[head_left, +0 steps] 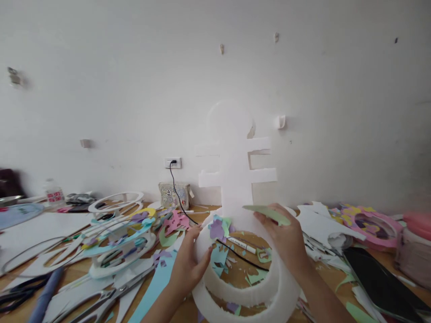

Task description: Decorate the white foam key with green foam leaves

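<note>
A large white foam cutout [235,179] stands upright, with a rounded top, two pairs of side bars and a double ring at its base. My left hand [191,264] grips the left side of that ring. Purple and green paper flowers [219,228] sit on the ring's upper left. In my right hand [281,233], a pale green leaf-shaped piece [269,213] is pinched between thumb and fingers, over the ring's upper right. Through the ring's opening show paper scraps, a white marker [241,244] and a black cable.
Large scissors [111,294], dark-handled scissors [23,291] and white rings with coloured paper [121,246] lie left. A patterned pouch [175,195] stands by the wall. At the right are a phone [380,280], a pink ring [373,224] and a pink-lidded jar [415,246].
</note>
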Available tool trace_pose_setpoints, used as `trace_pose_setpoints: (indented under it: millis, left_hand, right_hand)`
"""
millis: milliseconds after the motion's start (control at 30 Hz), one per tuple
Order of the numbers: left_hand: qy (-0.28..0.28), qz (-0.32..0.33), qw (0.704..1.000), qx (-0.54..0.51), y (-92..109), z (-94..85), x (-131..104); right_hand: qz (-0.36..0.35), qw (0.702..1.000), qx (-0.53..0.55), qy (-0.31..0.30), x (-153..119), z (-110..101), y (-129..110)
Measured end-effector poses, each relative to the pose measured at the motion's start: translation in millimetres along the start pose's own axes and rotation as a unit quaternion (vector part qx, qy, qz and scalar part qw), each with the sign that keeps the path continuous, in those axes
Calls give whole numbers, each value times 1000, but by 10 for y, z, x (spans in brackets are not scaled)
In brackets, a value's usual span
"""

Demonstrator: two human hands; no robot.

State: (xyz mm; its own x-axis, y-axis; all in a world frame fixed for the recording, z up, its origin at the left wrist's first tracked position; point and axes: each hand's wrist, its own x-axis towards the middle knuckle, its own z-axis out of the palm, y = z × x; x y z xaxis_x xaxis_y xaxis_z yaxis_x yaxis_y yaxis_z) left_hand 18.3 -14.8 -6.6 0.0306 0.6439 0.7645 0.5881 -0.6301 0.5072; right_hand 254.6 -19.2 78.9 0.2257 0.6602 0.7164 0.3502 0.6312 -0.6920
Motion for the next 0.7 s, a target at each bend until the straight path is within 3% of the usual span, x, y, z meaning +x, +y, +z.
trace_pose_setpoints:
  millis: [100,200,267,367,500,700]
  left_hand:
    - [-8,13,1000,16,48,-4,-13]
    - [-3,4,1000,17,77,5,-13]
    - [3,-9,1000,16,76,10,-5]
    - [-8,-32,999,14,54,9,3]
    - [-13,-47,999,9,33,5,0]
    - [-7,-50,999,13,40,8,16]
  right_hand:
    - [6,995,-43,-86,16,81,-125]
    - [100,968,-136,-185,127,212,-207]
    - [137,943,-200,-226,237,302,-234]
    - [128,929,-221,-267,395,407,-237]
    - [120,924,-213,-295,507,487,-223]
    - [101,931,-221,-273,495,522,-262]
